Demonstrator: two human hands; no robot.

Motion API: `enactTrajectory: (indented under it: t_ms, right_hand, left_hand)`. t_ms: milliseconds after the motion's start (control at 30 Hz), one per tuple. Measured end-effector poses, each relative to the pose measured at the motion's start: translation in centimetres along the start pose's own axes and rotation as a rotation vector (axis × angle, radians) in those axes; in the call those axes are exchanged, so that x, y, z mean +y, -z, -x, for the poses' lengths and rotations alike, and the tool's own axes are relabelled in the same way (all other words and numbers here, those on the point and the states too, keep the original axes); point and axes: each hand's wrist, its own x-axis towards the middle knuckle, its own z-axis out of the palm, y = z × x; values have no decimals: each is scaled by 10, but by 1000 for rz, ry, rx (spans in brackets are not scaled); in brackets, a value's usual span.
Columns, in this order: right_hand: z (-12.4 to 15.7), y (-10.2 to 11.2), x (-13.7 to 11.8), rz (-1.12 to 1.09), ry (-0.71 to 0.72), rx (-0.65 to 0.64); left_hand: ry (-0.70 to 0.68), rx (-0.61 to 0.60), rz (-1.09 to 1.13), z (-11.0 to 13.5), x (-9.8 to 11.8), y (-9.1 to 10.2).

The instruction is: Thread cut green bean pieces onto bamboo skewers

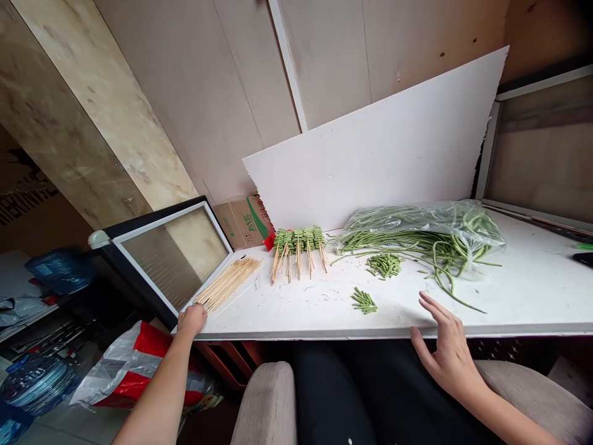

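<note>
In the middle of the worktop (287, 316): threaded skewers (299, 240) laid side by side, green pieces at the far end and bare wood toward the person, probably so they stay lined up and easy to lift by the wood
Bare sticks (229, 283): left of the threaded skewers, slanted beside a framed panel (178, 253), an angle that seems chosen to bring their near ends within reach
Small bean pile (364, 301): right of the threaded skewers and nearer the person, likely set out to keep a few cut pieces close
Large bean pile (385, 266): directly right of the threaded skewers, apparently a stock of cut pieces
Long beans (403, 241): farther right of the threaded skewers, partly inside a clear bag (412, 214)
Left hand (193, 319): left of the threaded skewers and nearer, fingers curled at the sticks' ends, forearm (160, 389) stretched forward; whether it grips one, I cannot tell
Right hand (447, 352): right of the threaded skewers and nearer, by the front edge, thumb and fingers spread wide, holding nothing, forearm angled in from the lower right
</note>
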Motion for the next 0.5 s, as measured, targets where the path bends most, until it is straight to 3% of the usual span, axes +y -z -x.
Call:
enactTrajectory:
  t_ms: [233, 500]
  right_hand:
    - [0, -1, 4, 9, -10, 11]
    - [3, -6, 12, -10, -38, 33]
  left_hand:
    - [1, -6, 102, -6, 3, 10]
    - [-187, -104, 244, -7, 36, 7]
